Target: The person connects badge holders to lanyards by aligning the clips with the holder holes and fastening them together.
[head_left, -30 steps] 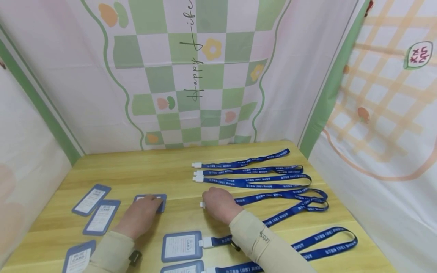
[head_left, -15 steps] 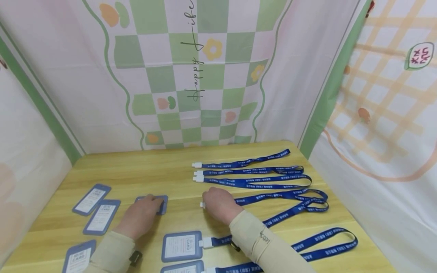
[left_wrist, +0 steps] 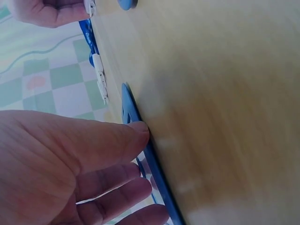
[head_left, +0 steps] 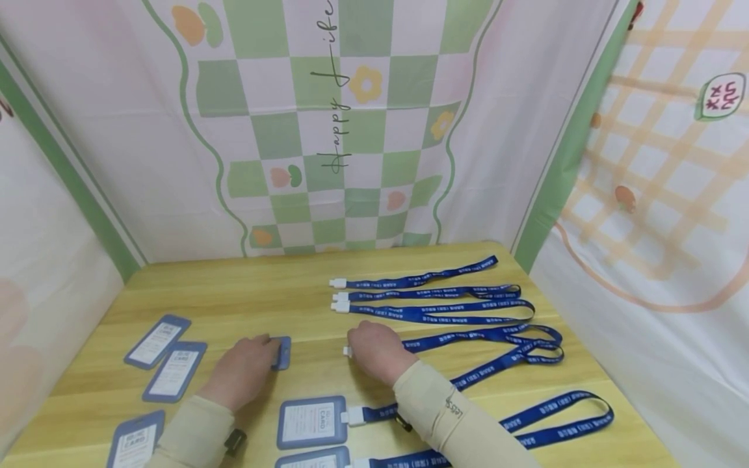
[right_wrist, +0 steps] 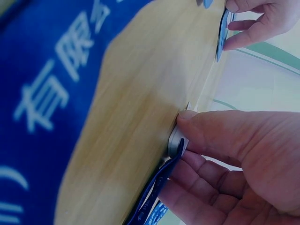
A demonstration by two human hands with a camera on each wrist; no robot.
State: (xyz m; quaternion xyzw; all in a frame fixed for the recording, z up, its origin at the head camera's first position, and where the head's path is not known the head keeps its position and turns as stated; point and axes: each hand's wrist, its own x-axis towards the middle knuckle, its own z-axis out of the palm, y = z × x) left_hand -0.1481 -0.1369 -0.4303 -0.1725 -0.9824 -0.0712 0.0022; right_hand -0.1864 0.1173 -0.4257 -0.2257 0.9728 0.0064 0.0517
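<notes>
In the head view my left hand [head_left: 241, 372] grips a blue badge holder [head_left: 284, 353], covering most of it; the slotted end sticks out to the right. The left wrist view has the thumb on one long edge of the badge holder [left_wrist: 159, 174] and the fingers against its other side. My right hand [head_left: 379, 352] pinches the white clip [head_left: 346, 351] of a blue lanyard [head_left: 447, 338] between thumb and fingers. A gap of wood separates clip and badge holder. In the right wrist view the white clip [right_wrist: 175, 139] is partly hidden by the thumb.
Two loose badge holders [head_left: 175, 372] lie at the left, touching, with another [head_left: 136, 443] nearer. A badge holder [head_left: 312, 422] joined to a lanyard lies in front, and a second [head_left: 316, 459] is cut by the frame edge. Several lanyards [head_left: 433, 313] lie at the back right.
My left hand has shifted slightly to the right with the badge holder and now covers more of it. The right hand stays in place on the clip.
</notes>
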